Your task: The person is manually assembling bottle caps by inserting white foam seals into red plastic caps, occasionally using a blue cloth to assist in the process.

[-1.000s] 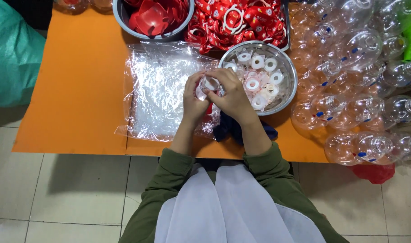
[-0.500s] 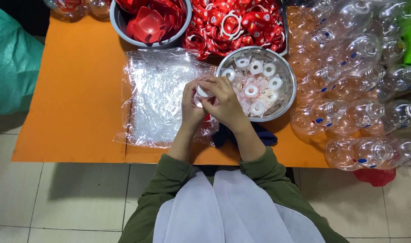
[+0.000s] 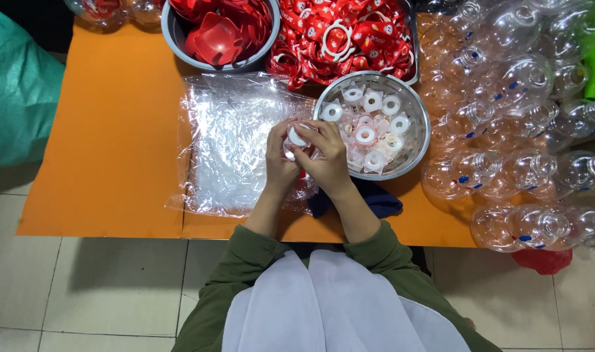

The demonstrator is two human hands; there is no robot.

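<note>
the left part of the orange table [image 3: 102,143] lies bare, so a hand can pass freely there between the table's left edge and the clear plastic sheet [image 3: 235,140]. to the right the way is crowded: the steel bowl of white caps [image 3: 415,140] sits just beside the hands, and a heap of clear bottles [image 3: 512,124] fills the whole right side up to the near edge. the far edge is blocked by a grey bowl [image 3: 174,36] of red pieces and a tray of red labels [image 3: 349,36].

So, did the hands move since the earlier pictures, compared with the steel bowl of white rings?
No. Both hands keep holding a small white ring at the left rim of the steel bowl; only the camera view shifts.
</note>
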